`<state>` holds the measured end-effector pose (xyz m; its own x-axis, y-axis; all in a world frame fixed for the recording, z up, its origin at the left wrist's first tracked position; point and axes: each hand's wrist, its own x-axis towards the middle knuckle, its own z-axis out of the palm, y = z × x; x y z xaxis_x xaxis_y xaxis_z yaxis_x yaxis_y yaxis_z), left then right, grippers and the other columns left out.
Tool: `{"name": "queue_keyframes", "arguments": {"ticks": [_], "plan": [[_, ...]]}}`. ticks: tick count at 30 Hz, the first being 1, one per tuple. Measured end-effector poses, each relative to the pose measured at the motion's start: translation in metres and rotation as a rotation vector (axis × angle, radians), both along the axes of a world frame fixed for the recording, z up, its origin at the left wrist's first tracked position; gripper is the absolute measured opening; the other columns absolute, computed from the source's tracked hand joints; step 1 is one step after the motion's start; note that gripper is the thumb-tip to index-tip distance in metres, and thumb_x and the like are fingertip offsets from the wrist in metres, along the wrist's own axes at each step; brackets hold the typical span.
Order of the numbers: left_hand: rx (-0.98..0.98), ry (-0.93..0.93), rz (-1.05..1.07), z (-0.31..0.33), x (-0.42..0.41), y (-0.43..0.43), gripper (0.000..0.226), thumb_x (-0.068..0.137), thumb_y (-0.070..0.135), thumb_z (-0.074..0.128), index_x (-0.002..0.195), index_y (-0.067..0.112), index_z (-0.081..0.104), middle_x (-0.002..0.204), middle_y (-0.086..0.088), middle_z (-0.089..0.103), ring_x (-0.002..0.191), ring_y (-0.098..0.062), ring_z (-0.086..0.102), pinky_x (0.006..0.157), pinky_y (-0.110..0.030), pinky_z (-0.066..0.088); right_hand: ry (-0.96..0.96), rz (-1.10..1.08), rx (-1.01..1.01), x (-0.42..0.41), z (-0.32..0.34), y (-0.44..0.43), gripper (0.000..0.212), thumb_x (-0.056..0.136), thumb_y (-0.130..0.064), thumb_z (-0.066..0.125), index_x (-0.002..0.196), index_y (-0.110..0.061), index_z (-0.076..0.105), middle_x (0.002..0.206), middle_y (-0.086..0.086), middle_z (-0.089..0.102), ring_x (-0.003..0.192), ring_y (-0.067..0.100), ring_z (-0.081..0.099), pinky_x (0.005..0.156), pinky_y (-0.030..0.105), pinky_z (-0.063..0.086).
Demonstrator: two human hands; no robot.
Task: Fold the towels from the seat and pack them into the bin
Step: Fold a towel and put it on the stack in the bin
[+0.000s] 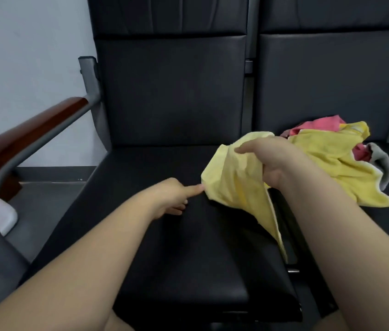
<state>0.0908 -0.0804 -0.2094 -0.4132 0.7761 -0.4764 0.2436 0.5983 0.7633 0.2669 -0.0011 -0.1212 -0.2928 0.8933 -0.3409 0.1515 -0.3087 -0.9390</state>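
The black seat is mostly bare from front edge to backrest. A wooden armrest bounds its left side. Over the seat's right edge the right hand grips a bunched yellow towel, lifted, its tail hanging. The left hand stretches its index finger to the towel's lower edge, other fingers curled; whether it pinches is unclear. Right of the seat lies a pile of towels.

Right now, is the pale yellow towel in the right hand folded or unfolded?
Unfolded: the pale yellow cloth towel hangs crumpled and loose from the fingers of the right hand, with no neat crease.
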Motion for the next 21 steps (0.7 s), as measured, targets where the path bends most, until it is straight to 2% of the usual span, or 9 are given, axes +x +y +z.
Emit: {"name": "queue_keyframes", "arguments": {"ticks": [2, 4, 7, 10, 13, 14, 17, 19, 21], "plan": [[0.036, 0.047, -0.01, -0.006, 0.015, 0.009, 0.078, 0.086, 0.046, 0.075, 0.145, 0.005, 0.044, 0.12, -0.01, 0.062, 0.102, -0.019, 0.065, 0.096, -0.038, 0.056, -0.047, 0.033, 0.027, -0.003, -0.001, -0.002, 0.076, 0.082, 0.001, 0.069, 0.148, -0.012, 0.034, 0.151, 0.015, 0.037, 0.137, 0.038, 0.038, 0.109, 0.052, 0.039], [0.066, 0.039, -0.005, -0.011, 0.029, 0.016, 0.081, 0.086, 0.037, 0.078, 0.15, 0.006, 0.038, 0.127, -0.01, 0.06, 0.104, -0.02, 0.065, 0.099, -0.039, 0.054, -0.047, 0.049, 0.046, -0.005, -0.001, 0.0, 0.089, 0.073, 0.007, 0.068, 0.15, -0.02, 0.033, 0.146, 0.014, 0.04, 0.134, 0.041, 0.04, 0.105, 0.053, 0.043], [0.14, -0.091, 0.0, -0.02, 0.042, 0.025, 0.07, 0.084, 0.023, 0.082, 0.142, 0.01, 0.047, 0.119, -0.005, 0.065, 0.103, -0.018, 0.067, 0.098, -0.036, 0.056, 0.132, 0.11, 0.076, -0.006, 0.006, 0.0, 0.081, 0.079, 0.015, 0.054, 0.148, -0.026, 0.042, 0.135, 0.013, 0.053, 0.12, 0.036, 0.055, 0.098, 0.052, 0.051], [0.212, -0.163, -0.063, -0.026, 0.052, 0.03, 0.057, 0.076, 0.02, 0.085, 0.127, 0.018, 0.061, 0.111, 0.0, 0.072, 0.1, -0.013, 0.069, 0.092, -0.033, 0.058, 0.382, 0.246, 0.087, -0.006, 0.019, -0.008, 0.073, 0.086, 0.021, 0.042, 0.144, -0.023, 0.047, 0.128, 0.014, 0.06, 0.111, 0.032, 0.064, 0.093, 0.048, 0.055], [0.273, -0.157, -0.169, -0.02, 0.065, 0.026, 0.014, 0.079, 0.03, 0.071, 0.09, 0.024, 0.066, 0.075, 0.008, 0.068, 0.072, -0.008, 0.063, 0.069, -0.025, 0.053, 0.585, 0.362, 0.045, -0.008, 0.032, -0.02, 0.075, 0.087, 0.022, 0.043, 0.148, -0.021, 0.04, 0.132, 0.017, 0.059, 0.11, 0.034, 0.066, 0.089, 0.047, 0.057], [0.326, -0.165, -0.144, -0.017, 0.068, 0.026, 0.013, 0.082, 0.036, 0.065, 0.089, 0.024, 0.065, 0.073, 0.008, 0.067, 0.069, -0.009, 0.061, 0.065, -0.025, 0.05, 0.637, 0.395, 0.034, -0.008, 0.035, -0.024, 0.075, 0.087, 0.021, 0.045, 0.149, -0.021, 0.039, 0.132, 0.017, 0.059, 0.11, 0.035, 0.067, 0.089, 0.048, 0.057], [0.464, -0.276, 0.083, 0.002, 0.07, 0.025, 0.028, 0.096, 0.043, 0.055, 0.109, 0.021, 0.067, 0.093, -0.001, 0.075, 0.086, -0.019, 0.07, 0.066, -0.031, 0.055, 0.72, 0.427, 0.062, -0.005, 0.041, -0.025, 0.077, 0.084, 0.017, 0.055, 0.148, -0.021, 0.036, 0.136, 0.017, 0.056, 0.114, 0.036, 0.064, 0.095, 0.051, 0.054], [0.536, -0.388, 0.186, 0.019, 0.063, 0.026, 0.025, 0.098, 0.039, 0.057, 0.099, 0.017, 0.069, 0.082, -0.003, 0.075, 0.074, -0.018, 0.071, 0.057, -0.03, 0.055, 0.692, 0.351, 0.033, -0.001, 0.037, -0.013, 0.092, 0.078, 0.017, 0.063, 0.153, -0.02, 0.027, 0.142, 0.02, 0.05, 0.114, 0.037, 0.064, 0.093, 0.051, 0.055], [0.559, -0.449, 0.306, 0.04, 0.049, 0.023, 0.018, 0.095, 0.031, 0.063, 0.091, 0.014, 0.07, 0.077, -0.005, 0.075, 0.065, -0.018, 0.07, 0.055, -0.03, 0.055, 0.554, 0.248, -0.072, 0.003, 0.029, -0.001, 0.078, 0.078, 0.017, 0.063, 0.148, -0.004, 0.035, 0.135, 0.024, 0.054, 0.106, 0.037, 0.068, 0.089, 0.048, 0.057]]}}
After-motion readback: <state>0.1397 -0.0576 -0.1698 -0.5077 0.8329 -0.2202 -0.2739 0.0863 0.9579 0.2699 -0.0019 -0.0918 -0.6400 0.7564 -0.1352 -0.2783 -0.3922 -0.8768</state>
